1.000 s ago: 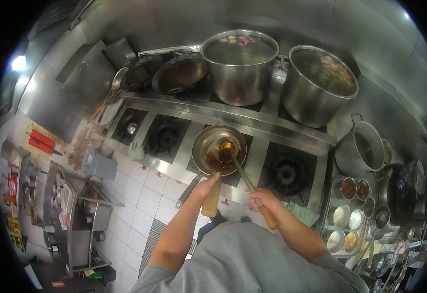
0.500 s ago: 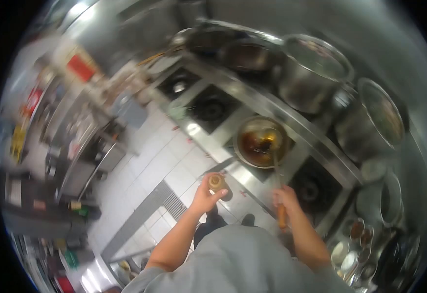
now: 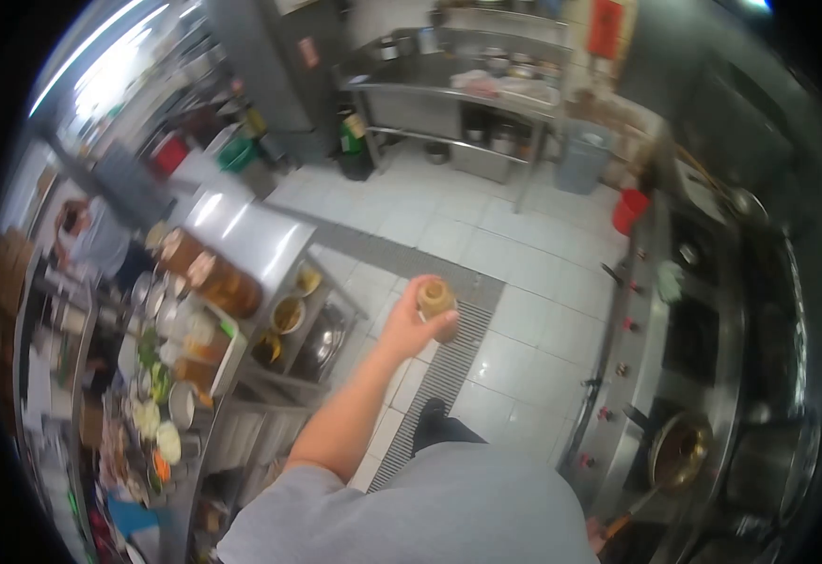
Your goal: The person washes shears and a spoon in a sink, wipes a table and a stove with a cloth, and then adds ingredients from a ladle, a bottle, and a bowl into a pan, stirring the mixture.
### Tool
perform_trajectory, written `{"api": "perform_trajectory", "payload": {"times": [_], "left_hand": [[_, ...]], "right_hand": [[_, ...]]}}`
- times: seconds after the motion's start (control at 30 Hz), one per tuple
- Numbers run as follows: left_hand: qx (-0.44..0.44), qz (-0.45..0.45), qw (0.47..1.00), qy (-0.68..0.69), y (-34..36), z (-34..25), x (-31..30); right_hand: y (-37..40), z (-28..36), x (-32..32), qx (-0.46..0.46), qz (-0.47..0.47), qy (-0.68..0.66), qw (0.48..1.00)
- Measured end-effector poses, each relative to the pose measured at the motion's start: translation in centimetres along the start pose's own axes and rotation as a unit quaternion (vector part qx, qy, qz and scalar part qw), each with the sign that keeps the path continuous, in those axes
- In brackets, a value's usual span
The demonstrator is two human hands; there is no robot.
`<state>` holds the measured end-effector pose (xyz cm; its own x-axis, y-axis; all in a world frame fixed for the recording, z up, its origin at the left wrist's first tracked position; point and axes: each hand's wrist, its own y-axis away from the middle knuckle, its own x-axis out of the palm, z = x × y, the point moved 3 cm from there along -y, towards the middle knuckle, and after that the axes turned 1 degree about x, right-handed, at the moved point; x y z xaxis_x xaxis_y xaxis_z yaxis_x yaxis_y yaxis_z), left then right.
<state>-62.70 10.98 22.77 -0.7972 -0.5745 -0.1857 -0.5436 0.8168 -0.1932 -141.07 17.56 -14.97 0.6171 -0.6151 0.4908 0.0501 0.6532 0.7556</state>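
Note:
My left hand (image 3: 409,324) is wrapped round a small jar (image 3: 437,299) with a tan round top, held out over the tiled floor. What the jar contains I cannot make out. At the lower right, my right hand (image 3: 596,535) shows only in part beside my shirt. It grips the orange-brown handle of a ladle (image 3: 624,520). The ladle's metal shaft reaches up into a wok (image 3: 656,461) on the stove, which has shiny brown liquid in it.
A stove (image 3: 651,348) with red knobs runs along my right. On the left stands a steel counter (image 3: 259,230) with bowls, large brown-filled containers and cut vegetables. Another person (image 3: 101,235) is behind it. A floor grate (image 3: 472,338), grey bin (image 3: 584,155) and red bucket (image 3: 629,211) lie ahead.
My view has swung left, away from the stove toward the counter and floor. The jar stays in my left hand. My right hand and the ladle now sit at the lower right edge.

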Motion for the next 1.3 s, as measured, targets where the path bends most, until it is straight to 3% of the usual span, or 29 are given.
{"api": "perform_trajectory", "payload": {"times": [0.1, 0.2, 0.27, 0.37, 0.47, 0.53, 0.57, 0.67, 0.7, 0.73, 0.8, 0.83, 0.9, 0.93, 1.0, 1.13, 1.2, 1.3], "left_hand": [[-0.003, -0.114, 0.993, -0.037, 1.6, -1.3, -11.9], [0.003, -0.244, 0.967, -0.067, 5.6, -2.3, -22.8], [-0.06, -0.314, 0.941, -0.11, 9.1, -3.5, -29.1], [-0.053, -0.412, 0.895, -0.162, 15.1, -0.9, -38.1], [-0.07, -0.473, 0.862, -0.169, 19.5, 1.7, -43.2], [-0.14, -0.478, 0.794, -0.348, 21.1, 2.1, -44.4], [-0.139, -0.482, 0.792, -0.349, 21.6, 2.4, -44.9], [-0.25, -0.477, 0.709, -0.456, 22.1, 3.1, -44.7], [-0.261, -0.472, 0.716, -0.444, 21.9, 2.7, -44.5], [-0.26, -0.475, 0.715, -0.442, 21.6, 2.3, -44.5], [-0.19, -0.421, 0.602, -0.651, 20.4, 1.2, -44.5], [-0.189, -0.427, 0.599, -0.65, 19.8, 0.8, -45.2], [-0.282, -0.386, 0.64, -0.602, 17.7, 0.7, -48.0], [-0.281, -0.392, 0.638, -0.601, 16.6, 1.2, -49.7], [-0.464, -0.319, 0.657, -0.502, 15.1, 5.1, -53.7], [-0.501, -0.293, 0.648, -0.493, 13.2, 7.9, -56.3], [-0.519, -0.259, 0.599, -0.553, 12.6, 8.6, -56.2], [-0.506, -0.251, 0.59, -0.577, 12.6, 9.5, -55.9]], "right_hand": [[-4.5, -1.2, 3.7, 0.035, -0.062, 0.261, 0.963], [-4.7, -5.1, 13.1, 0.075, -0.032, 0.329, 0.941], [-5.3, -7.7, 18.2, 0.092, -0.002, 0.368, 0.925], [-5.7, -11.2, 24.5, 0.108, 0.039, 0.416, 0.902], [-5.5, -14.1, 29.5, 0.119, 0.077, 0.446, 0.884], [-5.7, -15.7, 32.1, 0.123, 0.099, 0.461, 0.873], [-5.7, -16.2, 33.1, 0.125, 0.11, 0.466, 0.869], [-5.7, -17.3, 36.1, 0.124, 0.148, 0.482, 0.854], [-10.2, -17.0, 34.7, 0.154, 0.159, 0.428, 0.876], [-8.2, -17.5, 36.8, 0.138, 0.138, 0.438, 0.877], [-0.4, -19.6, 43.4, 0.108, 0.096, 0.458, 0.877], [-4.0, -19.8, 41.6, 0.126, 0.128, 0.443, 0.878], [-12.6, -19.7, 37.0, 0.163, 0.19, 0.411, 0.876], [-13.1, -20.1, 37.4, 0.164, 0.196, 0.412, 0.875], [-13.2, -21.0, 37.5, 0.122, 0.151, 0.46, 0.866], [-12.6, -22.8, 38.7, 0.103, 0.128, 0.492, 0.855], [-11.9, -23.1, 38.9, 0.104, 0.131, 0.497, 0.852], [-10.6, -23.3, 39.2, 0.104, 0.139, 0.499, 0.849]]}}
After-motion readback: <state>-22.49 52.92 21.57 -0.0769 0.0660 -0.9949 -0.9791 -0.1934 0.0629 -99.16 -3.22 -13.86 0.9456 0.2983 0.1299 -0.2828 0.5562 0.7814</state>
